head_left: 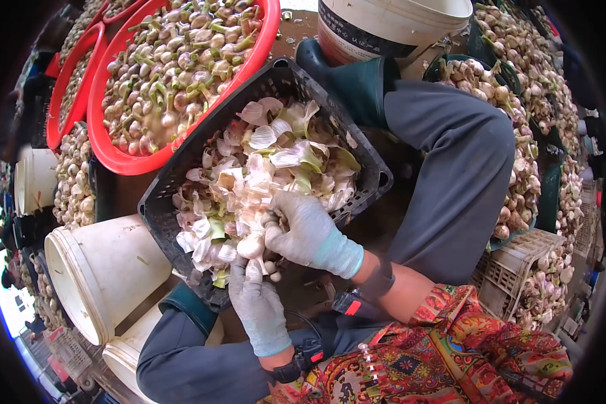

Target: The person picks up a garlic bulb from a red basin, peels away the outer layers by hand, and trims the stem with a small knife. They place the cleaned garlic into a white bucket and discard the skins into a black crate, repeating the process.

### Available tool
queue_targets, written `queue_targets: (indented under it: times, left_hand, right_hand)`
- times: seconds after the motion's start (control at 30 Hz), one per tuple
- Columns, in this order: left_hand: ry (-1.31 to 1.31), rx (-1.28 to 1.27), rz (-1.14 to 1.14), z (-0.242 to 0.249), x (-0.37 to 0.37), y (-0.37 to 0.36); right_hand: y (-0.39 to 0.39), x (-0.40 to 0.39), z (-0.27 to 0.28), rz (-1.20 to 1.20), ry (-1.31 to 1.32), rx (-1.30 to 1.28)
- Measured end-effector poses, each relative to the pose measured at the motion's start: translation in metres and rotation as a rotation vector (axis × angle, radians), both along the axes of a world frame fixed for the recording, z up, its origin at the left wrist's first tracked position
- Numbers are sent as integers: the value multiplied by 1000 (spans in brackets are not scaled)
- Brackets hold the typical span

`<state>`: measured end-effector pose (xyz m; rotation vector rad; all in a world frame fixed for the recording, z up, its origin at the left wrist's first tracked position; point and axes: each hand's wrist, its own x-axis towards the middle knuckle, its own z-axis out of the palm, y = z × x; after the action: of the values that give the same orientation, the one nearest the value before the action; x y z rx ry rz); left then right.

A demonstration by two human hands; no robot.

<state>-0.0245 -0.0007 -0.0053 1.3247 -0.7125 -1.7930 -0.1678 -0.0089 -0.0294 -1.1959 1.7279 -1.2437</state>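
Observation:
A whitish garlic bulb [250,246] sits at the fingertips of my left hand [257,306], which wears a grey glove and is closed on it. Just to the right, my gloved right hand [308,232] is curled with fingers bent; whether anything lies inside it is hidden. Both hands are over the near part of a black plastic crate [360,145] between my legs. Loose garlic skins [276,155], white with some green pieces, are heaped inside the crate. Small round bits show just below my right hand.
A red basin [95,118] of garlic bulbs with short stems stands beyond the crate. A white bucket [108,276] lies tipped at the left; another bucket [394,34] stands at the back. Piled garlic [525,168] and a pale plastic crate [518,266] are on the right.

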Motion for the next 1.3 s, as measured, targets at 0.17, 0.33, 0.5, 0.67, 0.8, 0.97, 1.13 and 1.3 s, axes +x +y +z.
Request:
queue_targets:
  times: [0.17,0.33,0.5,0.67,0.8,0.97,1.13,1.3]
  left_hand:
    - [-114,-50,13,8,-2,1]
    - [-364,-153,-65,15,-16,6]
    - [-265,-213,-70,17,-10,7]
    - [-79,-94,-16,21,-12,10]
    - [-84,-42,-23,18,-13,10]
    - [-267,-125,-136,24,-30,9]
    - [-199,-132,-176,38,-58,1]
    - [-93,-441,-521,67,-159,-64]
  right_hand:
    - [9,-5,3,20,-79,-63]
    - [20,1,16,194,236,27]
    - [4,-10,-10,-91,45,15]
    - [17,-25,3,-65,-184,86]
    - [25,-20,16,95,-483,-28]
    - [18,-27,7,140,-232,37]
    - [12,-26,-16,-244,-425,122]
    - [10,-26,-31,-257,-452,82]
